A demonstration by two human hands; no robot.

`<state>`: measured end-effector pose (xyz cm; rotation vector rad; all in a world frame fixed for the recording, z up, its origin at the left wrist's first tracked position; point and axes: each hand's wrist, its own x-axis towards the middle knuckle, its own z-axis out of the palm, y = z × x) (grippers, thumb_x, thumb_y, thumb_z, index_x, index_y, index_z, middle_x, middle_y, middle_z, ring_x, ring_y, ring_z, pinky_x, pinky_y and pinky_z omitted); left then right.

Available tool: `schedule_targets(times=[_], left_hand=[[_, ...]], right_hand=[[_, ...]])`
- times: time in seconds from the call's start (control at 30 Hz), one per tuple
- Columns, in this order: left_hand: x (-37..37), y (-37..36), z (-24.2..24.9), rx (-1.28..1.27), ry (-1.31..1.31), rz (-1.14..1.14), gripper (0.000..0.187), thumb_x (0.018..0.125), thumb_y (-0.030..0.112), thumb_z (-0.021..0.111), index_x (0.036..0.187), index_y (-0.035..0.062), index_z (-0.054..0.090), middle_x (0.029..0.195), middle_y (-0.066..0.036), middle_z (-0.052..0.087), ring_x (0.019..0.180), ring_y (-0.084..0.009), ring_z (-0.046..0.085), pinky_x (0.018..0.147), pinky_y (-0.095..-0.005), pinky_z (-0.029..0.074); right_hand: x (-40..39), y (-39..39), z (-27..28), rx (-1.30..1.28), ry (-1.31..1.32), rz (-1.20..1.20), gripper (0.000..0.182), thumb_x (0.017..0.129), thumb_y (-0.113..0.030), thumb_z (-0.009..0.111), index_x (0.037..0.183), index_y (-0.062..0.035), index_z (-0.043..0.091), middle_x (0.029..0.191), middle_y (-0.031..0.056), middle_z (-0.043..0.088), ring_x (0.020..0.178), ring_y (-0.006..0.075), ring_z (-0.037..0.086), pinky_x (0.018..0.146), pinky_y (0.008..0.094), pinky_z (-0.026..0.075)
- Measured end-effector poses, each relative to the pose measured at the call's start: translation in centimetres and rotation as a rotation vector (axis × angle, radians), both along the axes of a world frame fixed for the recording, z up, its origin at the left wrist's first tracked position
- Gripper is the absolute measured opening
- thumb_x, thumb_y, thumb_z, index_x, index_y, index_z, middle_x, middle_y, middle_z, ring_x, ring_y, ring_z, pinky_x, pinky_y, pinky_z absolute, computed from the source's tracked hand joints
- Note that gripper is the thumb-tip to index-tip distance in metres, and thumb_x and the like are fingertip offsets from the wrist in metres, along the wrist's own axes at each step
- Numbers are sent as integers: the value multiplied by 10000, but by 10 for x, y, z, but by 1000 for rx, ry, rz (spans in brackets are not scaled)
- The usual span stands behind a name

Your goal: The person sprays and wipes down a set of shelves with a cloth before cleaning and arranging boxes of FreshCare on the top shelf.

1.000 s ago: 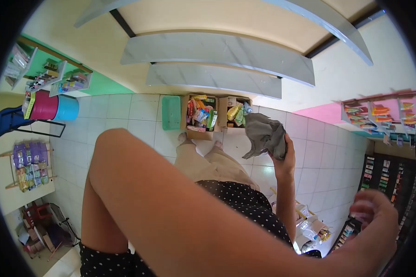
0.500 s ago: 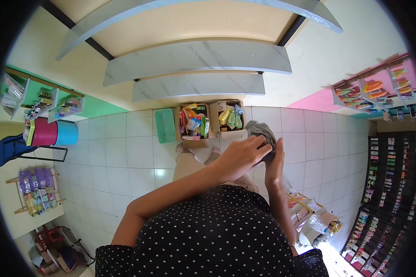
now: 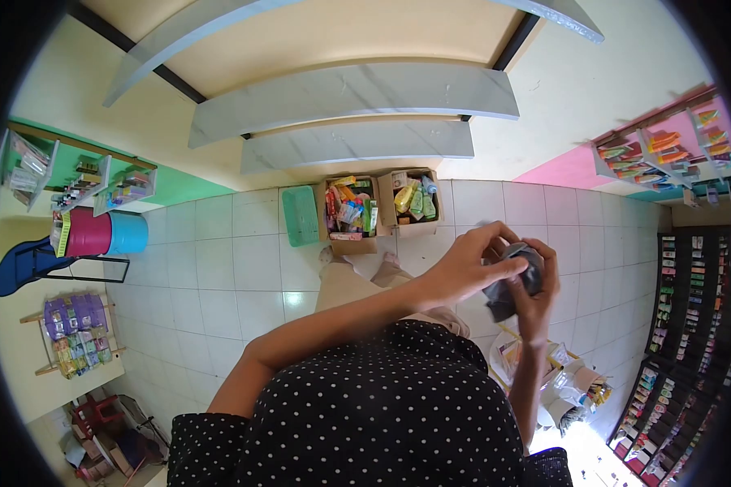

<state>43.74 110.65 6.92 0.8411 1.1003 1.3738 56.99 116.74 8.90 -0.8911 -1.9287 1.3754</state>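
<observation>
A dark grey cloth [image 3: 503, 305] is bunched into a wad between my hands, in front of my body on the right side. My left hand [image 3: 469, 264] reaches across from the left, its fingers closed over the near side and top of the wad. From the right, my right hand [image 3: 542, 294] curls its fingers and thumb round the far side of it. Part of the cloth hangs below the fingers. Below and beyond the hands are two cardboard boxes, one [image 3: 351, 213] with colourful packets and one [image 3: 417, 201] with bottles and pouches.
Grey marbled shelves [image 3: 357, 144] run along the wall ahead. A green plastic basket [image 3: 300, 216] stands beside the boxes on the tiled floor. Stocked display racks [image 3: 686, 300] line the right; a folding chair [image 3: 26, 260] and pink and blue drums [image 3: 89, 233] stand left.
Both hands and the cloth have moved right and slightly nearer to my body. The right fingers, stretched upright before, now curl round the cloth, which is squeezed into a tighter wad.
</observation>
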Motion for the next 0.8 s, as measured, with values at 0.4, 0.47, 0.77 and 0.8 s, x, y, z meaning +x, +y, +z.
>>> schedule_targets(times=[0.4,0.47,0.77,0.8], left_hand=[[-7,-31,-59,189,597,-681,111,743,107,505,825,51,554,877,-95,520,827,-237,519,706,-323,411],[-8,-29,-53,234,661,-644,93,736,98,500,805,49,538,858,-91,506,834,-242,511,705,-331,406],[3,-10,-41,272,676,-590,51,698,34,503,735,70,504,827,-57,483,849,-233,497,683,-345,398],[2,-8,-39,291,698,-594,68,691,12,504,717,75,502,816,-50,481,839,-224,500,677,-343,399]], right_hand=[[64,9,-24,-730,-209,13,280,804,-151,480,1057,-34,495,935,51,516,858,125,488,778,236,393],[60,-4,-28,-780,-284,282,274,812,-124,484,1062,-13,499,926,44,519,863,123,490,772,227,393],[58,-14,-63,-501,-343,515,182,645,53,619,823,25,593,904,51,530,815,111,521,693,242,450],[56,-22,-68,-532,-215,371,190,629,63,622,813,29,589,919,53,525,809,117,525,700,236,451]])
